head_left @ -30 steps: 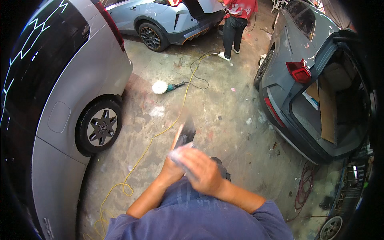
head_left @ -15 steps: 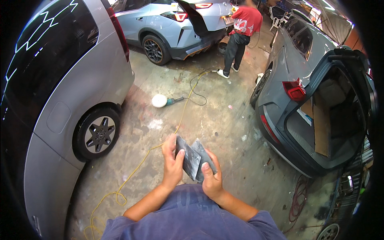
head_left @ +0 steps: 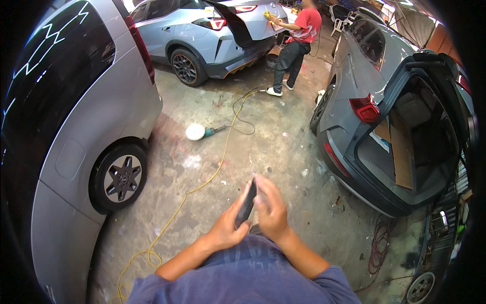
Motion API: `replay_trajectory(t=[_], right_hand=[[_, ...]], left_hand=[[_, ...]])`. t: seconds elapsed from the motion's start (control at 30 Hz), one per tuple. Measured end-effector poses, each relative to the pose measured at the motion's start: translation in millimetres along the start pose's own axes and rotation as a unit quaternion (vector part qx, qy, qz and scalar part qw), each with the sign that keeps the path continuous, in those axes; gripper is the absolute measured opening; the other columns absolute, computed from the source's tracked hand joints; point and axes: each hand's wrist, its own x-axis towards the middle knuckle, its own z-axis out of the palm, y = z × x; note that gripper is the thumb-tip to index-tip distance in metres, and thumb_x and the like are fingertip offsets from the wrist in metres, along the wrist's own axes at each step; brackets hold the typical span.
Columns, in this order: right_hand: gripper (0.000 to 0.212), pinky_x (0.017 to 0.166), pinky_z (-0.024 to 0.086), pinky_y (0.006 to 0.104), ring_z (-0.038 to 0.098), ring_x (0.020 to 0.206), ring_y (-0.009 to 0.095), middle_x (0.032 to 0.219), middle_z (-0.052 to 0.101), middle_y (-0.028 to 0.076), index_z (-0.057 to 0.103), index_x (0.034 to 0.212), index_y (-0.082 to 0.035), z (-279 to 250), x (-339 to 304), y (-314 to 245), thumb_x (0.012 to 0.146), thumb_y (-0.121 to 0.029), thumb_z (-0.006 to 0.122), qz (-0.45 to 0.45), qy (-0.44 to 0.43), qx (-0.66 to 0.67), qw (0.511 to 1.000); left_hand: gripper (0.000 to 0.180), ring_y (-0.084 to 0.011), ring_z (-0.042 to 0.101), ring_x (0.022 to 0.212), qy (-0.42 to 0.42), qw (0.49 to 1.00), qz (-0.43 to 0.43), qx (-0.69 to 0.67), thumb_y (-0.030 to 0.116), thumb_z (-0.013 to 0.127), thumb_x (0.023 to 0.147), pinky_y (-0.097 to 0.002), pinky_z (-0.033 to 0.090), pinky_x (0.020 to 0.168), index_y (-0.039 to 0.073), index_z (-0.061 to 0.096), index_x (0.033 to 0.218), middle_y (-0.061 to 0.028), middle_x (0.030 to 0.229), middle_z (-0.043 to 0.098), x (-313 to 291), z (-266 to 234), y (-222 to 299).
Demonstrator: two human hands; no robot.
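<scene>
Dark grey sandpaper (head_left: 246, 206) stands nearly edge-on between my hands, in front of my blue shirt. My left hand (head_left: 229, 223) grips it, the thumb on the near side and the fingers along its far left face. Against its right side, my right hand (head_left: 272, 207) is closed, with fingertips at the sandpaper's upper end and slightly smeared by motion. Turned this way, the two pieces cannot be told apart; what lies between my right fingers and palm is mostly hidden.
A green polisher with a white pad (head_left: 196, 132) lies on the concrete floor beside a yellow cable (head_left: 215, 175). A silver van (head_left: 68, 187) stands left, a grey car with raised tailgate (head_left: 340, 131) right. Ahead, a person in red (head_left: 307, 26) works at a light-blue car (head_left: 195, 38).
My hands have come together, and the sandpaper pieces, spread flat and overlapping before, now stand edge-on. The view has shifted slightly. The person ahead has raised an arm to the light-blue car.
</scene>
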Motion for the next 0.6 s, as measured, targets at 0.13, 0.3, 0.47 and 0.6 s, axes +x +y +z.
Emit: replay_trajectory(t=[0.13,0.3,0.47,0.6], right_hand=[[0.041,0.103,0.047,0.0437,0.059,0.121,0.036,0.13,0.061,0.02,0.059,0.129,0.001,-1.5,-2.9,-32.6,0.09,-0.008,0.063,-0.041,-0.051,0.066,0.996],[0.041,0.108,0.042,0.0415,0.056,0.125,0.036,0.133,0.059,0.022,0.055,0.131,0.006,7.5,6.9,10.4,0.095,-0.012,0.057,0.162,0.029,0.129,0.978],[0.039,0.11,0.039,0.0411,0.051,0.132,0.033,0.141,0.054,0.021,0.054,0.133,0.005,-17.1,9.5,8.6,0.099,-0.013,0.048,0.114,0.098,0.149,0.977],[0.04,0.107,0.043,0.0429,0.057,0.125,0.039,0.135,0.058,0.023,0.054,0.134,0.003,-19.6,-8.8,-10.8,0.097,-0.01,0.051,-0.054,0.027,0.1,0.993]], left_hand=[[0.075,-0.0266,0.031,0.146,0.025,0.999,-0.031,-0.023,0.006,0.061,0.089,-0.0386,0.026,0.119,-0.002,0.024,0.154,-0.0198,0.158,0.033,-6.6,-4.6,-5.2],[0.073,-0.0296,0.038,0.143,-0.016,1.0,-0.004,-0.014,0.002,0.058,0.091,-0.0379,0.028,0.117,-0.002,0.024,0.155,-0.0184,0.155,0.039,-16.8,-4.8,10.4],[0.052,-0.0311,0.053,0.129,0.072,0.923,-0.179,-0.332,0.02,0.056,0.1,-0.0406,0.04,0.11,-0.003,0.041,0.144,-0.0167,0.14,0.054,-39.5,-24.5,6.3],[0.046,-0.0276,0.063,0.113,0.144,0.815,-0.197,-0.526,0.024,0.057,0.1,-0.0395,0.051,0.098,-0.002,0.049,0.137,-0.0159,0.127,0.063,-30.4,-65.1,-11.9]])
